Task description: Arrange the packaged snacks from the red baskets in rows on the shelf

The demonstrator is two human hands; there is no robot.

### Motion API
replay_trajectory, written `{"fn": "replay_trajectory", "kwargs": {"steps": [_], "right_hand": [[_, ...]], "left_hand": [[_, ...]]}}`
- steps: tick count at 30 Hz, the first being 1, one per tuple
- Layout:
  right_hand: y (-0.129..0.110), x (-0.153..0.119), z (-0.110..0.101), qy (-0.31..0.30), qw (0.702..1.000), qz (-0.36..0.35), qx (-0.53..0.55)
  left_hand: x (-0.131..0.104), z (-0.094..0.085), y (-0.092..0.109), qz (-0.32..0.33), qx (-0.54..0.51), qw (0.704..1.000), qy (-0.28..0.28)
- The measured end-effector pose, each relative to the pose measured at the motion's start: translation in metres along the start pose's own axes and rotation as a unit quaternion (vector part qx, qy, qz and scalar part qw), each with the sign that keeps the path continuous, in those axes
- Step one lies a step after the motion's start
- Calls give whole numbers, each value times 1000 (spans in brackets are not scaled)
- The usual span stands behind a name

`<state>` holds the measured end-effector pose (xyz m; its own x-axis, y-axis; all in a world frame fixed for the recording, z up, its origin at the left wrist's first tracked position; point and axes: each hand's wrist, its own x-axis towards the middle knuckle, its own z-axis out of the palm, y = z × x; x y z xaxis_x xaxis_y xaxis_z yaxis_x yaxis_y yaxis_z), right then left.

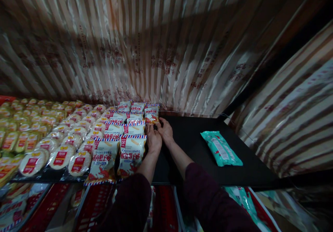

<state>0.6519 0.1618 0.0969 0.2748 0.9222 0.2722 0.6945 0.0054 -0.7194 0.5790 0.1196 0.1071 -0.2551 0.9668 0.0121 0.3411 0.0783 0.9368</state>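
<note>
My left hand [154, 139] reaches over the black shelf, against the right side of the rows of white snack bags [132, 154] with red lettering. Just beside it, my right hand [165, 130] lies at the near edge of a single white and orange bag [151, 114] at the back. The fingers of both hands are partly hidden, and what they grip, if anything, cannot be made out. A teal packet [221, 148] lies by itself on the right part of the black shelf [187, 155].
Round white crackers in clear wrappers [61, 155] and small yellow packs [22, 140] fill the shelf's left side. Striped sheeting [156, 51] hangs behind. Red baskets [165, 207] and more teal packets [240, 197] sit below the front edge. A dark post rises at right.
</note>
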Motion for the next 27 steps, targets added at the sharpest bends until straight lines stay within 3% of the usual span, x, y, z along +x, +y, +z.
{"fn": "replay_trajectory", "kwargs": {"steps": [8, 19, 23, 27], "right_hand": [[-10, -55, -34, -19, 997, 6, 77], [-47, -166, -80, -55, 985, -20, 164], [-49, -211, -85, -86, 982, -17, 169], [-35, -253, -73, -118, 980, -8, 163]], "left_hand": [[-52, -24, 5, 7, -53, 997, -63], [-148, -88, -7, 50, -155, 977, -137], [-183, -110, -22, 32, -141, 975, -166], [-208, -127, -48, 10, -104, 976, -193]]}}
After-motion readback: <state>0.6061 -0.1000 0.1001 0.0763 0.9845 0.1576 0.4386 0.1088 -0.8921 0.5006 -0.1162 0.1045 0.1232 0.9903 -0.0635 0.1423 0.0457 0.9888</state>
